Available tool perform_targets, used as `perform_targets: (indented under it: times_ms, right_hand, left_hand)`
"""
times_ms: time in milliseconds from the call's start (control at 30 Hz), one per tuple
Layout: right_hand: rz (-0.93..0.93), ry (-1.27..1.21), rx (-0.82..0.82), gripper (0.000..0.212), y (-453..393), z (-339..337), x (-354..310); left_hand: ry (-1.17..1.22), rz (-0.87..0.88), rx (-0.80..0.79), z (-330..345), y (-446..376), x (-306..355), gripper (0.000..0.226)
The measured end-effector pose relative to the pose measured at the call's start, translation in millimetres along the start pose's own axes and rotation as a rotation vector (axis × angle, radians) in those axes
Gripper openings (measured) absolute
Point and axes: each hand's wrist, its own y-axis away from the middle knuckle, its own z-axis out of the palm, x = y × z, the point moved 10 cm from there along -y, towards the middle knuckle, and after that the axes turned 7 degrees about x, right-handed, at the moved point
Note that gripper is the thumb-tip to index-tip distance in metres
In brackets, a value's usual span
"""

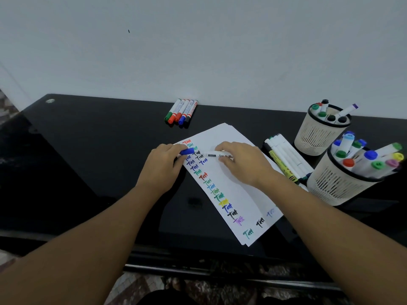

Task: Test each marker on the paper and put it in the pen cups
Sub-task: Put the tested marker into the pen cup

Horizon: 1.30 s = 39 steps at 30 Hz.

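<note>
From the head camera, a glossy black surface [88, 150] runs along a pale wall, and a slanted stack of white paper sheets [240, 190] lies on it, its left edge filled with a column of small test words in red, green, blue, black, yellow and purple. Over the upper part of the paper the left hand [164, 166] pinches a blue marker cap [187, 151] between curled fingers, while the right hand [239, 160] curls its fingers round a white whiteboard marker barrel [217, 154] lying nearly level, its tip pointing left at the cap and just beside it, above the written words. Whether the tip touches the paper cannot be told. At the far edge of the surface, near the wall, five capped markers [181, 112] with green, red, blue and black caps lie side by side. To the right of the paper a row of slim white markers [286, 157] rests touching one another, a yellow-labelled one among them. Further right stand two cream slotted pen cups with black rims: the far cup [317, 137] holds several capped markers, and the near cup [334, 186], closer to the camera, is packed with markers with blue, green, red, yellow and pink caps.
</note>
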Motion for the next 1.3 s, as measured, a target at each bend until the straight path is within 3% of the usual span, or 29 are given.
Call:
perform_targets:
  times_ms: [433,600,700,867,967,1133,1300]
  right_hand:
    - [-0.040,-0.062,0.017,0.028,-10.1,8.2,-20.8]
    - [-0.140,0.084,0.013,0.040,-6.8,8.0,-33.2]
    - [-0.252,0.215,0.021,0.042,-6.5,9.2,-45.8]
    - [-0.227,0.082,0.070,0.061,-8.0,-1.6,-47.8]
    - [-0.163,-0.009,0.022,0.068,-6.6,-4.0,-40.6]
    - [-0.067,-0.123,-0.075,0.058,-0.6,3.6,-26.3]
    - [-0.040,-0.153,-0.063,0.049,-1.9,6.9,-20.9]
  left_hand:
    - [0.009,0.115,0.029,-9.6,4.0,16.8,0.033]
    - [0.027,0.125,0.036,-12.9,6.3,23.1,0.033]
    - [0.034,0.094,0.028,-12.6,7.2,21.2,0.047]
    - [0.094,-0.070,-0.064,-1.9,2.9,3.9,0.085]
    - [0.030,-0.054,-0.078,2.9,3.2,0.4,0.072]
    - [0.026,-0.011,-0.060,3.6,3.3,2.4,0.053]
    - [0.009,-0.025,-0.074,4.7,3.1,0.8,0.056]
